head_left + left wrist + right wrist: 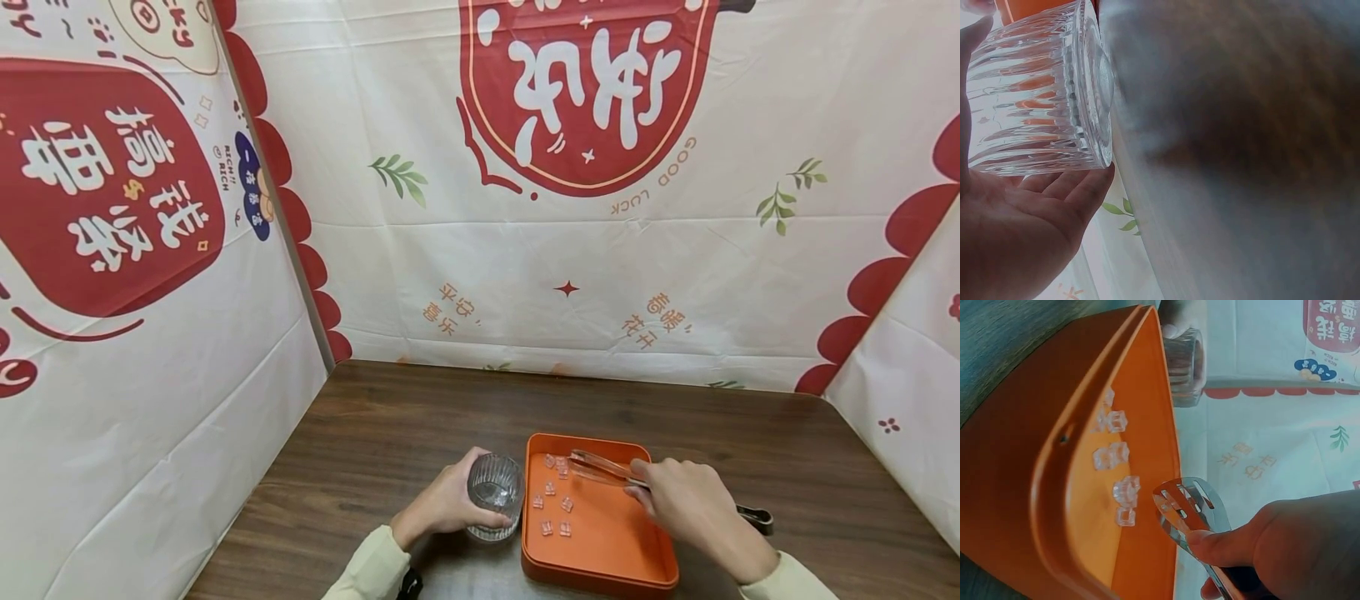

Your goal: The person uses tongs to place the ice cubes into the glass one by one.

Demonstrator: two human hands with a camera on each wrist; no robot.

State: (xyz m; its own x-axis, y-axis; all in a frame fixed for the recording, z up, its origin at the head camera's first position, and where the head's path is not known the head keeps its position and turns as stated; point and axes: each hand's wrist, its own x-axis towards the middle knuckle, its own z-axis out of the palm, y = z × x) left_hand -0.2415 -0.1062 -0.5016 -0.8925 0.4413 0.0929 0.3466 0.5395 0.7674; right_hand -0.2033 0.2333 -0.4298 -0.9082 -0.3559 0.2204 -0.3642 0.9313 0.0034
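Your left grip [448, 498] clamped round glass [497, 492], beside tray [607, 529], between counter's [405, 417] side edges; right grip [686, 493] clamped on tongs [604, 464], near clear cubes [550, 489] in tray. Squeeze lightly; cubes look slippery.

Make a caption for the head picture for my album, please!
Left hand holds a glass beside an orange tray of clear pieces, while the right hand grips tongs over it.
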